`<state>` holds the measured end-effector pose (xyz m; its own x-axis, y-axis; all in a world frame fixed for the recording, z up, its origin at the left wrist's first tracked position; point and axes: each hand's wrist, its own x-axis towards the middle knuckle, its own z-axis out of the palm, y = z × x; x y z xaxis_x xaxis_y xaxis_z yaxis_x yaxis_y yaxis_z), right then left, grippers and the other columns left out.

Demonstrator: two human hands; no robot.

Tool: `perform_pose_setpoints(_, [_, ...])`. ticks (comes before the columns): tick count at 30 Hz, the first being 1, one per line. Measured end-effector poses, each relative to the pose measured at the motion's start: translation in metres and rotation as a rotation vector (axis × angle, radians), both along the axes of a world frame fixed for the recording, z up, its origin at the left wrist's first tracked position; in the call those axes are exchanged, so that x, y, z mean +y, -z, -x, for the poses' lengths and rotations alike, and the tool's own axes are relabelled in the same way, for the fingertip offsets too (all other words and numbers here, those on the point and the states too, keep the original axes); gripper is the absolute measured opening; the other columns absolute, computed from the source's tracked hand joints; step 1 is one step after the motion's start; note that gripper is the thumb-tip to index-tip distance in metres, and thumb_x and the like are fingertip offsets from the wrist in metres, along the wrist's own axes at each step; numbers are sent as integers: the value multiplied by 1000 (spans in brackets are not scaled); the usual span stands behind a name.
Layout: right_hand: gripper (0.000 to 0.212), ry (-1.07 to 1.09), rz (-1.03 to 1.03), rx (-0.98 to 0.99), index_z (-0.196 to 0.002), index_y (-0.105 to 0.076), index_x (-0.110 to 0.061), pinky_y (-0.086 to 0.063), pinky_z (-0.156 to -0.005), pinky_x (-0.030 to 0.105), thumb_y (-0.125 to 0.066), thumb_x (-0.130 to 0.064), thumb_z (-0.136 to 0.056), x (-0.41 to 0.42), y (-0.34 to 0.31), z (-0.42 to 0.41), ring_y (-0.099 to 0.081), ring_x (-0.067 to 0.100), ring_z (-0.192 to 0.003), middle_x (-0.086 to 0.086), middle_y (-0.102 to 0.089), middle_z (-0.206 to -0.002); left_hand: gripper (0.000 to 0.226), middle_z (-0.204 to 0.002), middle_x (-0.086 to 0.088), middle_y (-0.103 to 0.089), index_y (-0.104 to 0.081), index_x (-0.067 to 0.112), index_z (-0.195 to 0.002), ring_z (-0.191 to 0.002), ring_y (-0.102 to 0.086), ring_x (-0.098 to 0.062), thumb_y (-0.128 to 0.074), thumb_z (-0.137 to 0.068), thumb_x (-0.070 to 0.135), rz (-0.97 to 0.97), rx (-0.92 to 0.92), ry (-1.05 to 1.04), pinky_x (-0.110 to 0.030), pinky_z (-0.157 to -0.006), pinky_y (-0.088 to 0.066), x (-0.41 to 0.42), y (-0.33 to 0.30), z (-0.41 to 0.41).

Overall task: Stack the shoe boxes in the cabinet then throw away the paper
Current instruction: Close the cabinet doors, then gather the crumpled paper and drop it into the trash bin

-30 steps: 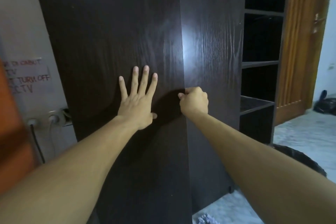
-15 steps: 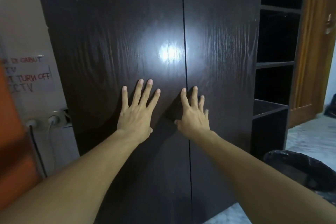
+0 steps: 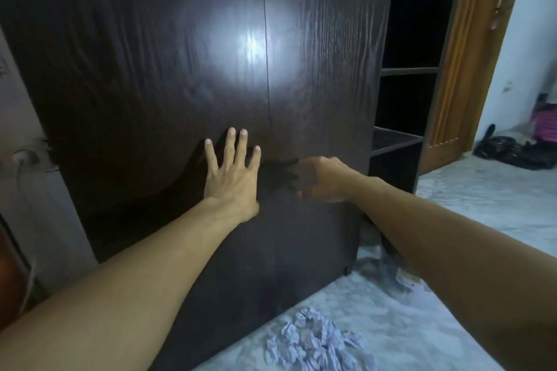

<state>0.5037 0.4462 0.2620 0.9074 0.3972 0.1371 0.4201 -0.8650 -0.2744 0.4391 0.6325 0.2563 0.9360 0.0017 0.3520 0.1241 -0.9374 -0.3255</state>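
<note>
Pressing the left hand [image 3: 233, 173] flat, fingers spread, on the cabinet [image 3: 135, 75] with both doors shut. Hovering the blurred right hand [image 3: 321, 179] beside it at the door seam; grip impossible to tell. No shoe boxes showing, presumably stacked behind those doors. Crumpled paper [image 3: 316, 343] lying on the floor [image 3: 482, 205], not yet thrown away.

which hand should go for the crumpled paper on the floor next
Probably the right hand: it is off the cabinet doors and on the side of the crumpled paper; the left hand lies flat on a door.
</note>
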Motion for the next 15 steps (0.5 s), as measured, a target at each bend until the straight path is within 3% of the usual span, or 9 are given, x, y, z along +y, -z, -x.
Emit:
perform_pose_setpoints(2, [72,72,45,78,-138,-50,-24,-49,-95,35,-76,-45,-75,-31,18,0,-56,29,-117,6,-58,-131,104,-159,-16,21,2,18,-155,-144,27,-35,-66,-82,48,42,41,60,-64,-113,9,-23,16,-5])
perform_pose_setpoints(7, [74,235,140,183,-136,-54,-15,-48,-96,33,-76,-47,-73,-116,67,-9,-57,30,-117,10,-60,-129,98,-163,-10,10,-6,16,-155,-149,16,-27,-65,-82,46,141,226,296,-61,-116,2,-87,58,-27])
perform_pose_setpoints(11, [51,343,225,241,-118,-67,-13,-47,-80,27,-72,-43,-77,-178,109,-17,-62,29,-99,9,-68,-109,99,-163,-7,8,-5,12,-155,-150,10,-24,-65,-84,46,215,385,398,-59,-117,-3,-138,97,-53])
perform_pose_setpoints(15, [48,435,221,287,-126,-62,-12,-47,-72,27,-67,-38,-85,-220,148,-25,-61,28,-90,11,-66,-112,98,-163,-7,6,-6,9,-155,-150,7,-25,-64,-85,45,271,474,457,-59,-117,-6,-183,137,-77])
